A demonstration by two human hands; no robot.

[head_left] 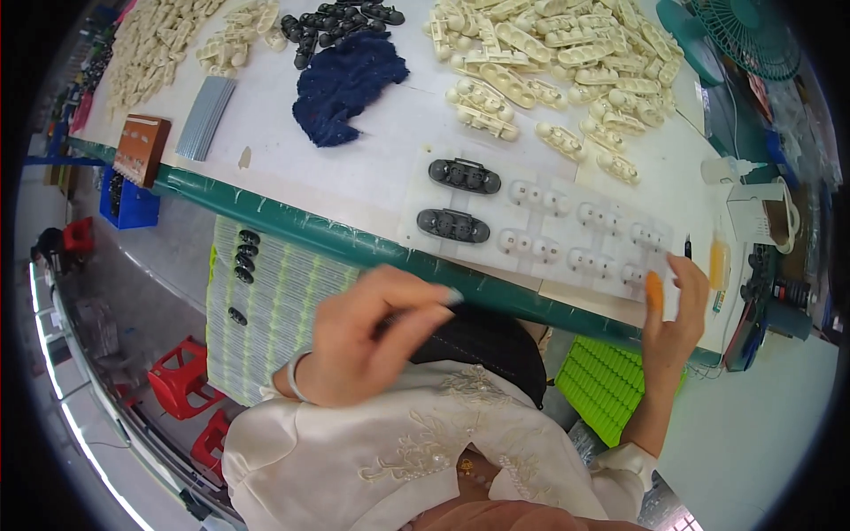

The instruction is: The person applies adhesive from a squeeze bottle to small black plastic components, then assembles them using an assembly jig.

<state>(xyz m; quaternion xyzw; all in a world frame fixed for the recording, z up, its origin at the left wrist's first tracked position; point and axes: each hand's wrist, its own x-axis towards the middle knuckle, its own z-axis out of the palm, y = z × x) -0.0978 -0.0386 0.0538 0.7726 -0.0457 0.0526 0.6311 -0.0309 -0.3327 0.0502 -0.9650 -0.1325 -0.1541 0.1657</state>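
Note:
My left hand (367, 336), blurred by motion, is in front of the table edge with thumb and forefinger pinched together. A small pale spot shows at the fingertips; I cannot make out what they hold. My right hand (675, 310) rests at the right end of a whitish plate (482, 252), fingers apart, an orange finger cot (654, 292) on one finger. On the plate's left side sit two dark grey oblong plastic parts (464, 176), one behind the other. Two rows of whitish moulded shapes (529, 245) run rightward from them.
Heaps of cream plastic parts (611, 53) cover the back of the table. A navy cloth (345, 88) lies beside black parts (341, 22). A grey ribbed block (205, 118) and brown box (142, 149) stand left; a green fan (748, 31) and small bottle (730, 169) right.

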